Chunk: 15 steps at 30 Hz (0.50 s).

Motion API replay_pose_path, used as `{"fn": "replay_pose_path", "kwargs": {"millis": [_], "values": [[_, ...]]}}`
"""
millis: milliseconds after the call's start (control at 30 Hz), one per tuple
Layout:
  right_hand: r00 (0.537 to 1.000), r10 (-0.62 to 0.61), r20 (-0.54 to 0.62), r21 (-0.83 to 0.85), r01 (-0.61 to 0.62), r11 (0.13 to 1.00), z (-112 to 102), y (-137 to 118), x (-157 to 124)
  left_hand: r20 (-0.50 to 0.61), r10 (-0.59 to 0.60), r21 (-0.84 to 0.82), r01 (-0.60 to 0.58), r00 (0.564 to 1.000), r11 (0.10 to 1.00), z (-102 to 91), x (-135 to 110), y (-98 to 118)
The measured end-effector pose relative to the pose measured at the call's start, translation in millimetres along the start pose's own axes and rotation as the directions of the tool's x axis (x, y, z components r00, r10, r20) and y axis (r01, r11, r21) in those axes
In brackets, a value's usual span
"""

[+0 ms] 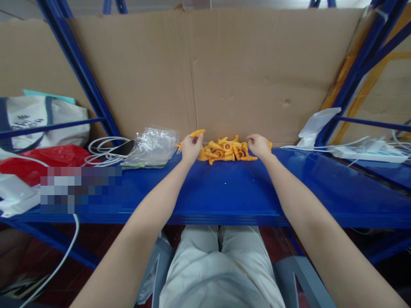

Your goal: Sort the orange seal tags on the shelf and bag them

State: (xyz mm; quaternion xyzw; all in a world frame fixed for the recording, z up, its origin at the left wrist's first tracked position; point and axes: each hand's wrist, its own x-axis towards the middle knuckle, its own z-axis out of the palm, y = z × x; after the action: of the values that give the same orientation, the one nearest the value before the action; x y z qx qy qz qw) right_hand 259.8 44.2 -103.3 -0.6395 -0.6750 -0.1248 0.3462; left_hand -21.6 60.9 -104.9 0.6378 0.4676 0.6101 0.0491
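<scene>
A heap of small yellow-orange plastic pieces [226, 149], hollow and curved with pointed tips, lies on the blue shelf top [224, 188] against the cardboard. My left hand [192, 147] is closed at the heap's left end, with one curved yellow-orange piece [198, 133] held up at its fingertips. Just left of that hand, more yellow-orange bits and a small chain [179, 147] show in part. My right hand [258, 144] is at the heap's right end, its fingers pinched together. Whatever those fingers hold, if anything, is hidden. Behind the right hand another yellow-orange piece [270, 145] peeks out.
Left of the heap lies a stack of clear plastic bags [152, 147], beside a dark phone [123, 148] and a coiled white cable [99, 152]. A red bag [61, 156] is farther left. A white power strip [367, 153] lies at right. Cardboard [240, 72] stands behind.
</scene>
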Motion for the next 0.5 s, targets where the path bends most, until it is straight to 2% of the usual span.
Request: {"fn": "replay_pose_path", "kwargs": {"millis": [100,167,267,333,433,500], "values": [[0.979,-0.204,-0.007,0.077,0.204,0.976,4.0,-31.5,-0.1,-0.006,-0.055,-0.166,0.054,0.998,0.985,2.4,1.1,5.2],[0.946,-0.324,0.017,0.148,0.318,0.937,6.0,-53.2,-4.6,0.038,-0.105,-0.266,0.112,0.994,0.957,6.2,-0.2,9.4],[0.905,-0.421,0.057,0.235,0.398,0.887,7.2,-80.6,-13.7,0.146,-0.133,-0.369,0.179,0.98,0.912,13.1,-4.1,15.4],[0.89,-0.45,0.077,0.237,0.422,0.875,7.5,-91.9,-18.0,0.203,-0.123,-0.391,0.196,0.971,0.899,16.3,-6.6,17.7],[0.884,-0.458,0.095,0.211,0.432,0.877,7.9,-96.6,-19.0,0.242,-0.07,-0.324,0.149,0.968,0.934,16.0,-9.1,17.7],[0.89,-0.443,0.108,0.182,0.421,0.889,8.2,-93.8,-17.6,0.238,0.054,-0.219,0.0,0.97,0.976,12.4,-10.4,16.4]]}}
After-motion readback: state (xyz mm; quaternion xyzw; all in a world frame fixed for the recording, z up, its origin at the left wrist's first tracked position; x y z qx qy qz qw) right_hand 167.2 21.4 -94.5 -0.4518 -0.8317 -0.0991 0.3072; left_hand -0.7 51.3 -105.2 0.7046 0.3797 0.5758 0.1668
